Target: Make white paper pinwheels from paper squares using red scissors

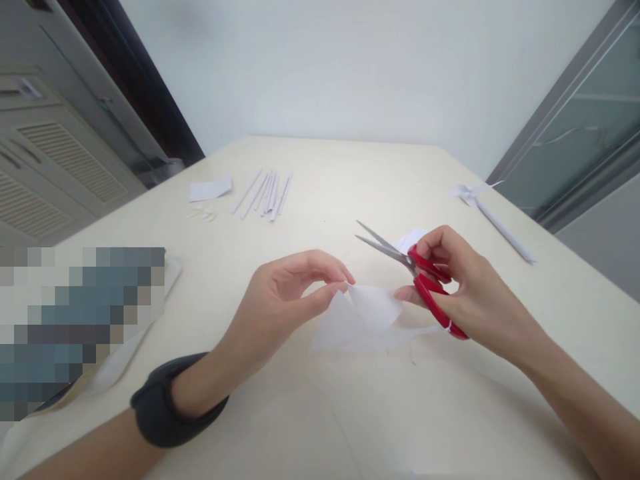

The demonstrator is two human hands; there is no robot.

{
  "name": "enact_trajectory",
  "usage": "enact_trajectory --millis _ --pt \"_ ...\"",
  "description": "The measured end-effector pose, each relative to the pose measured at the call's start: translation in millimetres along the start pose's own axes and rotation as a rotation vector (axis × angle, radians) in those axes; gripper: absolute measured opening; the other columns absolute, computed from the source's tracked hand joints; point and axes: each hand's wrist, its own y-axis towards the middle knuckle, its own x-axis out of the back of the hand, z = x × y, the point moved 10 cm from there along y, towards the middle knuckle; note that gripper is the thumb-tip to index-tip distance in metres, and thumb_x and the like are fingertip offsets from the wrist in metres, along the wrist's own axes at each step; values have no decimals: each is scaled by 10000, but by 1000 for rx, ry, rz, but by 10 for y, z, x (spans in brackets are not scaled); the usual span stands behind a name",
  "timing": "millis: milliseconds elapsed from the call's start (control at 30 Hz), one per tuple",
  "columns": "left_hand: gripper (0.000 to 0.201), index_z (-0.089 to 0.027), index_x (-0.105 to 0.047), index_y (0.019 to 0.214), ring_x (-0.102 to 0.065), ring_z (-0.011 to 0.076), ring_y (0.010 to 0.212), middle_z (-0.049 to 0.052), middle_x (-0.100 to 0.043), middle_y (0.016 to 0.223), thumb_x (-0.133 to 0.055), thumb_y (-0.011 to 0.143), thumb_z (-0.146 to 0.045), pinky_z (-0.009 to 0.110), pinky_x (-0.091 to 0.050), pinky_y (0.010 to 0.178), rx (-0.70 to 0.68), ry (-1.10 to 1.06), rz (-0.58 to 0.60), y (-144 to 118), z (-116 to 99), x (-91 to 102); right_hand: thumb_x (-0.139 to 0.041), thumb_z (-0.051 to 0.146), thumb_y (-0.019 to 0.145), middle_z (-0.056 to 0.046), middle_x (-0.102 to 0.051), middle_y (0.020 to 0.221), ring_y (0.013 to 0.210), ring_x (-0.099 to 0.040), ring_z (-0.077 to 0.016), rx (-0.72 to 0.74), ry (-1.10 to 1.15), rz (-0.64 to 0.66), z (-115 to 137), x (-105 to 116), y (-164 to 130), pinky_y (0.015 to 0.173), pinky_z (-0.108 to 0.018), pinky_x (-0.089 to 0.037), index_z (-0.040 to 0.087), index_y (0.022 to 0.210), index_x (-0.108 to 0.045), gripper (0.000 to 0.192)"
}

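White paper piece (pixel 367 320), thin and crumpled, sits between both hands just above the table (pixel 350 173), pinched at its upper corner by the left hand (pixel 285 293): thumb and forefinger closed on the edge, other fingers curled loosely over, likely to keep the sheet taut and lifted for a cut. Right hand (pixel 465 287) holds the red-handled scissors (pixel 415 270), fingers through the loops, closed round the handles; blades slightly apart, tips pointing up and left, away from the paper, above the left hand's fingertips. Right fingertip also touches the paper's right edge, so the sheet hangs steadied from both sides. Lower part of the paper trails down toward the table under the scissors; whether it rests there, cannot tell. Dark wristband (pixel 175 400) on the left wrist. Well beyond the left hand: a row of paper strips (pixel 265 193), a small white scrap (pixel 210 190) beside them. Far off past the right hand: a folded paper pinwheel-like piece (pixel 493 217) with a long stem. Blurred patch left of the left arm, contents unreadable.
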Motion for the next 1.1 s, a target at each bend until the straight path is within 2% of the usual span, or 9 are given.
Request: enact_trajectory --millis 133,300,400,533,633,767,900,1100 --pt "95 -186 -619 766 -586 118 889 4 -635 860 -585 830 -125 206 -446 810 -23 14 11 1 -19 -2 -719 242 680 52 -505 750 591 -447 -94 45 -78 -133 80 166 -19 560 -231 -422 244 840 -398 358" --pt "103 -190 -611 785 -577 147 1060 18 -675 1004 -569 841 -114 231 -429 909 -18 -52 14 1 -16 -20 -700 265 696 40 -530 723 571 -459 -107 112 -264 -114 175 82 -56 511 -231 -412 241 833 -398 332" --pt "102 -196 -590 787 -608 152 1019 15 -699 968 -555 854 -127 249 -456 876 33 -120 27 -7 30 -50 -675 291 720 22 -552 744 582 -485 -118 128 -359 -162 198 113 -83 493 -231 -410 239 847 -407 301" --pt "79 -190 -584 782 -636 171 942 14 -699 858 -565 851 -156 278 -477 835 27 -137 16 -23 21 -39 -676 338 722 29 -531 723 554 -452 -105 156 -349 -232 237 195 -103 506 -235 -415 236 852 -396 325" --pt "59 -184 -607 792 -631 162 917 13 -682 845 -584 837 -153 267 -463 841 16 -76 7 -32 16 -24 -656 293 735 29 -537 738 575 -458 -106 166 -322 -137 244 65 -101 503 -227 -406 239 852 -395 291" --pt "61 -185 -638 857 -600 153 915 26 -648 948 -598 822 -154 240 -450 803 5 5 16 -31 11 -39 -618 181 721 41 -552 772 593 -455 -104 149 -305 32 205 -183 -123 506 -221 -393 248 859 -385 278" --pt "74 -188 -641 832 -568 162 919 29 -600 954 -591 816 -137 246 -437 793 -10 93 10 -22 -3 -30 -600 154 710 42 -550 786 587 -440 -104 139 -294 61 195 -245 -132 517 -230 -386 251 870 -386 285" --pt "81 -200 -634 790 -548 181 915 45 -586 932 -569 830 -172 295 -432 812 -64 153 -26 -31 -43 21 -603 201 748 26 -539 753 604 -445 -115 56 -161 67 192 -186 -104 550 -246 -412 239 841 -360 263"
